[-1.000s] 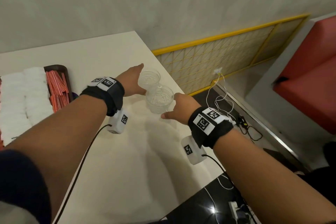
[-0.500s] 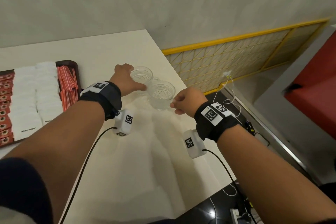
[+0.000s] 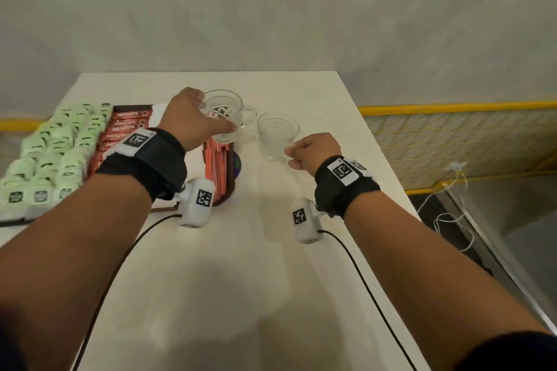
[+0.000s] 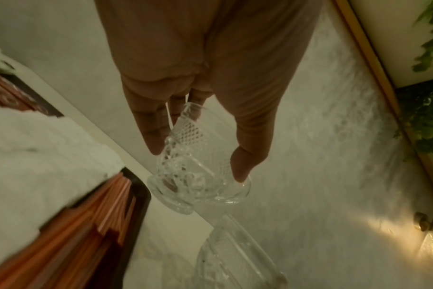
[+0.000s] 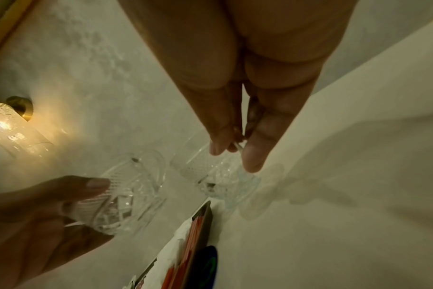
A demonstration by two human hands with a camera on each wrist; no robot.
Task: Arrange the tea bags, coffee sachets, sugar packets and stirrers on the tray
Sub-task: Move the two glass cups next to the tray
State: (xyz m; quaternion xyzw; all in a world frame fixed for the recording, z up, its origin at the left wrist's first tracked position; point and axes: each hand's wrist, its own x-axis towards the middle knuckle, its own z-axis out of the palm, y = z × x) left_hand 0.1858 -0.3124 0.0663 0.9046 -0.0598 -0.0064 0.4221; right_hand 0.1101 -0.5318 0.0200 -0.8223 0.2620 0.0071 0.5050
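Observation:
A dark brown tray [image 3: 230, 173] holds green tea bags [image 3: 54, 153], red coffee sachets [image 3: 126, 126], white sugar packets [image 4: 37, 156] and orange stirrers [image 3: 215, 166]. My left hand [image 3: 211, 113] grips a cut-glass cup [image 3: 226, 108] round its body, over the tray's far right edge. In the left wrist view the fingers [image 4: 156, 140] and thumb clasp that cup [image 4: 198, 166], which is tilted. To its right, my right hand [image 3: 291, 156] pinches the handle of a second glass cup [image 3: 277, 135] over the white table. My left arm hides most of the sugar packets in the head view.
A round blue-green object [image 3: 238, 163] lies against the tray's right edge. The white table [image 3: 241, 280] ends near my right arm. Beyond it are a yellow lattice rail [image 3: 452, 135] and white cables [image 3: 452, 190] on the floor. A lit wall lamp [image 5: 7, 127] glows above.
Both hands have carried their cups leftward toward the tray. The left cup now hangs over the tray's stirrer side. The head view has swung left, bringing the tea bags into sight.

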